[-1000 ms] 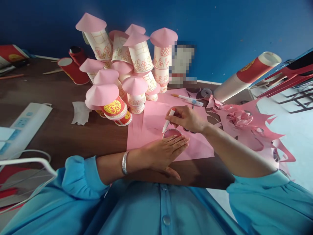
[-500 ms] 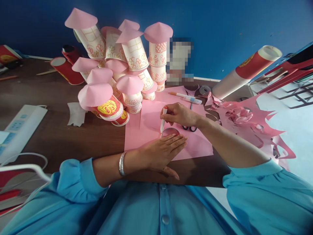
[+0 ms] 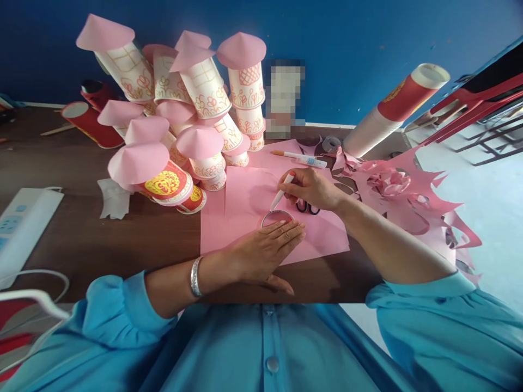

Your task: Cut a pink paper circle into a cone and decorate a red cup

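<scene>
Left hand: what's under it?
Under the left hand, the far part of a round, rimmed object shows, lying on pink paper. The hand covers its near part; anything else beneath the palm can't be seen.

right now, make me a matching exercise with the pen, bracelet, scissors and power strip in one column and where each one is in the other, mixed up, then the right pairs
Things
1. pen
2. bracelet
3. scissors
4. power strip

Places
A. on the table, at the left edge of the picture
B. held in the right hand
C. around the wrist of the left hand
D. on the pink paper, black handles showing

Pairs: 1-B, 2-C, 3-D, 4-A
</scene>
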Demonstrator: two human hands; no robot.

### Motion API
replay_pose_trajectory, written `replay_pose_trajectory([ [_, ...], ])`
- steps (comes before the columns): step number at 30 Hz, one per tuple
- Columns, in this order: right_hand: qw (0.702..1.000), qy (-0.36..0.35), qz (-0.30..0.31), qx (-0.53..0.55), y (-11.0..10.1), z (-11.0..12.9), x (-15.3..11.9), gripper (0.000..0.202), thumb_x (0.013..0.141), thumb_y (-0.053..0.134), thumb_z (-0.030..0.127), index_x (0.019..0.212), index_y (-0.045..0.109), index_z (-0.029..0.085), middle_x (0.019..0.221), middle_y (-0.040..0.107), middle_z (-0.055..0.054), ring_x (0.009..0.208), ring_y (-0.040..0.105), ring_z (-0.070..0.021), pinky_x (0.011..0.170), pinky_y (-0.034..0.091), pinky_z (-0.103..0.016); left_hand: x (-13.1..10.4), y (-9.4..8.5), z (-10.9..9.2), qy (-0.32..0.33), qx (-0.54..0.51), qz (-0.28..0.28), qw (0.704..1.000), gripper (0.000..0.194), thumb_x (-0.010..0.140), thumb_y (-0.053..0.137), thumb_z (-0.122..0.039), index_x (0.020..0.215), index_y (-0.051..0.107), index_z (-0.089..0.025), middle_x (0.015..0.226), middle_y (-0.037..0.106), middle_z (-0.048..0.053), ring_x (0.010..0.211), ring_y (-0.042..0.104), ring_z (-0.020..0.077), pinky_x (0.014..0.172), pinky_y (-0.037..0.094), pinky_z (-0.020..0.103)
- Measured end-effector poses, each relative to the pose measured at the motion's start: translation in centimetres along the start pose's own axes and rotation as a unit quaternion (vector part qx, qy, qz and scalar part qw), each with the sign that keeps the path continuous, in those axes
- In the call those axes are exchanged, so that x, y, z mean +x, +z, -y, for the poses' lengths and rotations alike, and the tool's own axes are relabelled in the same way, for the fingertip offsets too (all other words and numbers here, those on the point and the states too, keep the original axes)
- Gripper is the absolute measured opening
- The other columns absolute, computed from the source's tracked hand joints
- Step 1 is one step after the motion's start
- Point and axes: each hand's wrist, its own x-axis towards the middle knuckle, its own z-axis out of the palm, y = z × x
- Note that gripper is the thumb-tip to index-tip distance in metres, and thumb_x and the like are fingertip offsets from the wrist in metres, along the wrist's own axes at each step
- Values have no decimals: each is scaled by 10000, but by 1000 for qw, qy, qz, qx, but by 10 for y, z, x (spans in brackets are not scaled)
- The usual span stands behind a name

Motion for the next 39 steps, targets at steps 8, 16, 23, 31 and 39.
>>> replay_pose_trajectory([
  [8,997,-4,-63,46,-6,-9,-38,343,890,730,504,901,697,163,614,669,2,538,608,-121,509,490,-240,2,-6,2,1,-16,24,1000,1174,842,581,-827,1658,203,-72,1697,313,278,1624,245,361,1310,273,520],
  [16,988,0,-122,98,0,-27,-71,318,905,719,484,938,731,167,724,702,-14,621,664,-136,657,595,-295,1,-4,3,1,17,-2,1000,1201,799,579,-861,1612,257,-38,1623,385,357,1542,393,448,1216,415,607],
  [23,986,38,-141,76,5,-29,-93,293,935,667,424,1042,745,163,686,711,-10,643,697,-151,688,585,-282,4,-13,2,8,19,-15,1000,1085,841,596,-809,1583,342,-59,1515,506,318,1466,473,468,1169,461,646],
  [31,986,40,-159,39,11,-24,-112,229,945,611,370,1021,722,185,724,722,-4,658,720,-154,689,552,-255,2,-9,5,12,10,-32,999,1147,799,636,-821,1623,264,-113,1519,502,297,1458,479,460,1179,450,662],
  [39,977,-18,-202,-72,27,-32,-137,174,1006,562,306,1030,693,194,786,752,-17,691,702,-152,693,507,-258,1,-5,4,6,29,-52,998,1113,810,647,-800,1587,232,-119,1506,493,322,1444,500,462,1126,496,667],
])
